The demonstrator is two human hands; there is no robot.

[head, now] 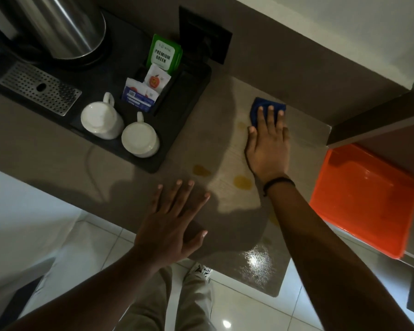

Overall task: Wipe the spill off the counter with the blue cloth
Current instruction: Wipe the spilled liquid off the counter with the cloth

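The blue cloth (258,108) lies flat on the grey-brown counter (58,151), near its far right corner. My right hand (268,144) rests palm down on the cloth, fingers spread and pressing it to the surface; only the cloth's far edge shows past my fingertips. Yellowish spill patches sit on the counter: one (242,182) just left of my right wrist, another (201,170) further left, a faint one (241,125) beside the cloth. My left hand (172,223) lies flat and empty on the counter near its front edge.
A black tray (177,149) at the left holds two upturned white cups (101,120), tea sachets (164,53) and a steel kettle (65,27). An orange bin (363,199) stands beyond the counter's right edge. A black wall socket (204,34) is behind the tray.
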